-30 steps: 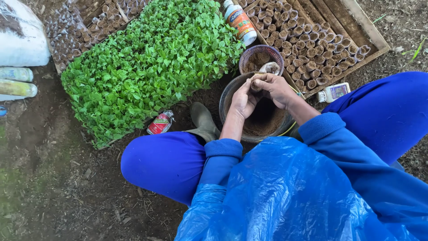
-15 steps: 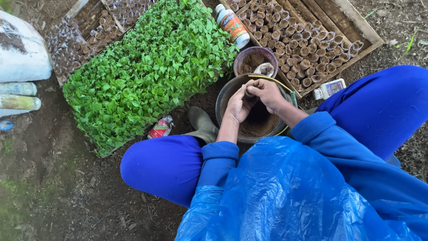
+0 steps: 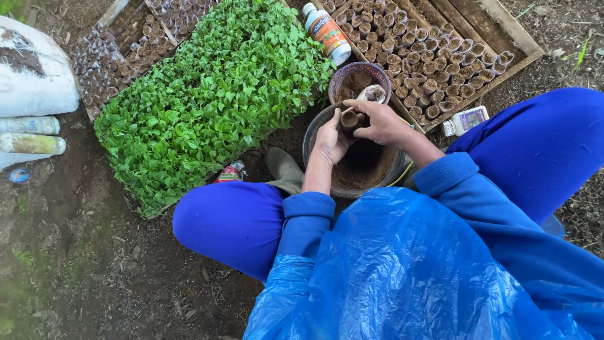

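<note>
While both hands meet above the soil bucket at upper centre of the frame, the findings read as follows.

Left hand: the left hand (image 3: 331,140) is cupped around a small soil-filled seedling pot (image 3: 348,118), fingers curled closed on its side.
Right hand: the right hand (image 3: 377,121) comes in from the right, its fingers (image 3: 356,104) bent over the top of the same pot and pinched at its rim; how firmly they grip cannot be told.
Seedling pot: a small brown cylinder, roughly upright, held between the two hands just above the far rim of the bucket.
Bucket: the round bucket (image 3: 313,135) stands on the ground between the person's knees, part filled with dark brown soil.
Bowl: a small purple-rimmed bowl (image 3: 360,69) of soil stands just beyond the bucket, touching its far edge, with a pale scrap lying in it.
Filled pots: rows of soil-filled pots (image 3: 434,60) stand packed in a wooden tray at upper right.
Seedlings: a dense bed of green seedlings (image 3: 214,94) covers the upper left centre.
Bottles: one orange-labelled white bottle (image 3: 324,31) lies at top centre; a small white bottle (image 3: 464,119) lies right of the bucket.
Clothing: blue sleeves and trousers, with a blue plastic sheet (image 3: 402,271) across the lap at lower right.
</note>
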